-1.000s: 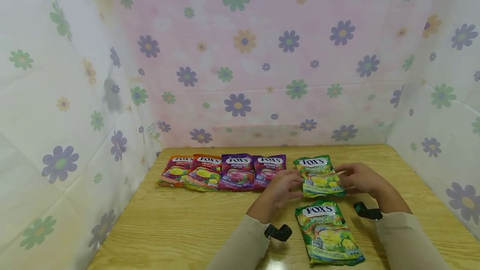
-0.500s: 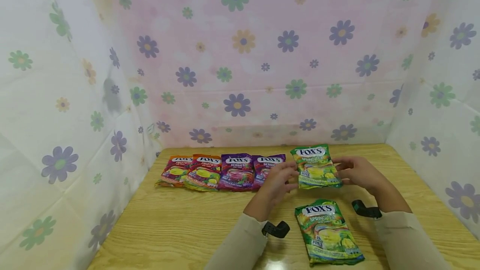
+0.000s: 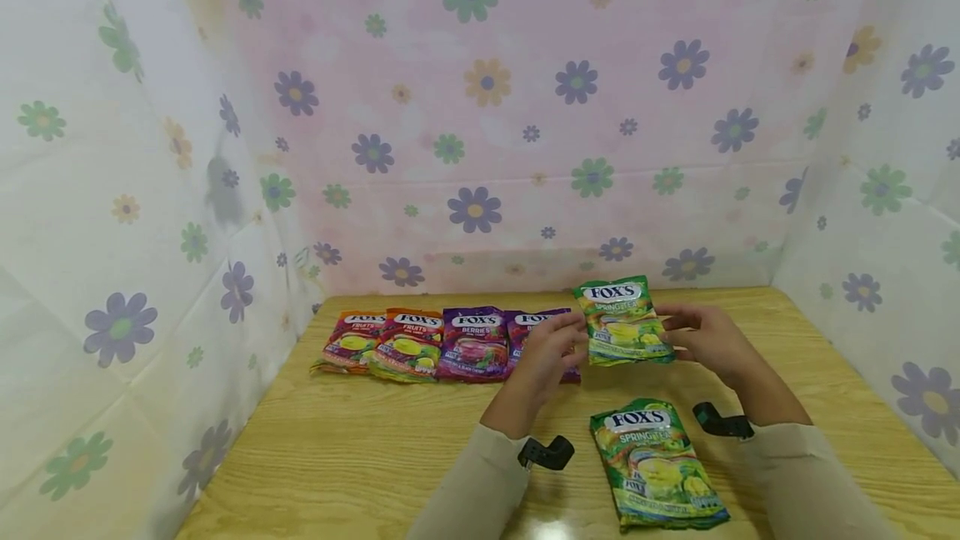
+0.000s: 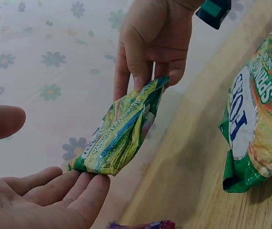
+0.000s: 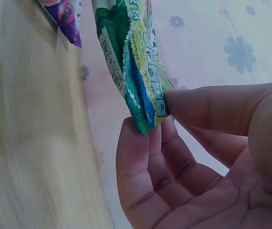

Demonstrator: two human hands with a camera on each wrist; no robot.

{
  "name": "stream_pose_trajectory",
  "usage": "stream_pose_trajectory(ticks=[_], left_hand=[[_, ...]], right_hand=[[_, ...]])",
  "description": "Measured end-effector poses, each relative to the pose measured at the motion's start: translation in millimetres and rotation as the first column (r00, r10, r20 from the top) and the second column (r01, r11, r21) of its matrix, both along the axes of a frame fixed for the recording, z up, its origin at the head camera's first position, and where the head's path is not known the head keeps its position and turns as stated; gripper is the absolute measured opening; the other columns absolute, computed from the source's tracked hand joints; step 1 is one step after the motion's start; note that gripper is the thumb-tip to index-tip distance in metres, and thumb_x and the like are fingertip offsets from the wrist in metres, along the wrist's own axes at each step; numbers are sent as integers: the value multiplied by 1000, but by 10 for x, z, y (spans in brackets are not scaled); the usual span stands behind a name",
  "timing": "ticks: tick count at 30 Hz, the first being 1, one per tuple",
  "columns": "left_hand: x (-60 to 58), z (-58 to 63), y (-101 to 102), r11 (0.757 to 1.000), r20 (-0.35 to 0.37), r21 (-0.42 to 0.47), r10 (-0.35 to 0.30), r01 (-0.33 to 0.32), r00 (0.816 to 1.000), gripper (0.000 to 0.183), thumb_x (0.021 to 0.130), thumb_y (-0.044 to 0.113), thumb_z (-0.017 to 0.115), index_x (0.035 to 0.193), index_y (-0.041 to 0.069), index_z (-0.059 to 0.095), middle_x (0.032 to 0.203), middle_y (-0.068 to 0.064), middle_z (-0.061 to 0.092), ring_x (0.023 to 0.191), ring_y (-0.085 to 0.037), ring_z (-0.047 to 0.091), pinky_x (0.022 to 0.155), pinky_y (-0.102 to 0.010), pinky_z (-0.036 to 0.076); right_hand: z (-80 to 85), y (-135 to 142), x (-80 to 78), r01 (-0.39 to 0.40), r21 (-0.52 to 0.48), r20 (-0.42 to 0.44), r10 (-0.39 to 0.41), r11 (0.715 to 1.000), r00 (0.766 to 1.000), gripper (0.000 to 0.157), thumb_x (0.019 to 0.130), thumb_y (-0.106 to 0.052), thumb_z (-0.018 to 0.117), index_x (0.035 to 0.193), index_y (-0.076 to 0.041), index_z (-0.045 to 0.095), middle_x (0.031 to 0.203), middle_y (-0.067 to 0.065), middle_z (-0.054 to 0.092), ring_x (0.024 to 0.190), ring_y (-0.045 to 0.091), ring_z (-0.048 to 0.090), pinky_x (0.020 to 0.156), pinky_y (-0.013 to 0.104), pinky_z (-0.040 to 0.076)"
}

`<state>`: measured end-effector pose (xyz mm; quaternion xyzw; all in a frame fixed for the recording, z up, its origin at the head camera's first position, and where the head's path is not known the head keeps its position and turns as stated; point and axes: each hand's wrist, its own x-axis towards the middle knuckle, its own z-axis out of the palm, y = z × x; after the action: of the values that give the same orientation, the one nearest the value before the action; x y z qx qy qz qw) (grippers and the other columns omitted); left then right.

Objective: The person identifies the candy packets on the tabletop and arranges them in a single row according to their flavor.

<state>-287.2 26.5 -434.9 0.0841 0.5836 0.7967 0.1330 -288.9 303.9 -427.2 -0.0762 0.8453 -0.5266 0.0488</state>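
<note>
A green Fox's Spring Tea candy bag (image 3: pixel 624 325) hangs above the table's back part, its front facing me. My right hand (image 3: pixel 708 344) pinches its right edge between thumb and fingers, which shows closely in the right wrist view (image 5: pixel 188 162). On the other side is my left hand (image 3: pixel 543 365). In the left wrist view its fingers (image 4: pixel 90 193) lie extended under the bag's edge and touch it, while the thumb (image 4: pixel 2 122) stands apart. A second green candy bag (image 3: pixel 660 473) lies flat nearer me, between my forearms.
Along the back left, two orange Fruits bags (image 3: pixel 408 348) overlap beside two purple Berries bags (image 3: pixel 472 348). My left hand partly covers the right purple bag (image 3: pixel 521 344). Flowered cloth (image 3: pixel 510 148) encloses the wooden table (image 3: pixel 360 457) at the back and sides.
The upper green candy bag has risen off the table and shifted back and slightly left, both hands moving along with it. The lower green bag and the row have stayed put.
</note>
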Motion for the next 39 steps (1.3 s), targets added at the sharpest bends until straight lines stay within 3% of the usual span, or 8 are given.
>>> stream_pose_trajectory(ticks=[4,22,32,39], left_hand=[[-23,-42,-4,1000,-20,-8,-4,3,1000,52,100,8,57,148,-9,48,155,-24,46,141,-37,49,120,-55,37],[-106,-179,-13,999,73,-39,-33,36,997,56,100,10,57,152,-6,45,160,-22,41,148,-41,40,124,-51,33],[-123,-285,-21,997,67,-20,-77,79,995,67,106,30,54,157,-7,32,163,-27,35,152,-43,34,125,-53,29],[-157,-319,-23,997,91,-17,-79,81,993,67,106,34,52,157,-6,34,164,-28,33,153,-44,32,126,-53,28]], right_hand=[[-47,-33,-14,-1,-10,-5,0,1000,1000,53,104,-14,62,153,-3,47,134,26,53,113,31,62,89,41,62],[-257,-96,-66,-13,1,0,13,1000,1000,52,103,-12,62,151,0,48,135,28,57,119,36,58,85,39,60],[-363,-71,-111,-3,22,32,2,1000,999,52,103,-13,63,152,-2,50,135,27,58,111,30,62,82,35,60],[-416,-80,-146,-7,-17,59,8,1000,998,50,103,-10,62,151,-1,51,134,27,58,101,25,62,75,37,60]])
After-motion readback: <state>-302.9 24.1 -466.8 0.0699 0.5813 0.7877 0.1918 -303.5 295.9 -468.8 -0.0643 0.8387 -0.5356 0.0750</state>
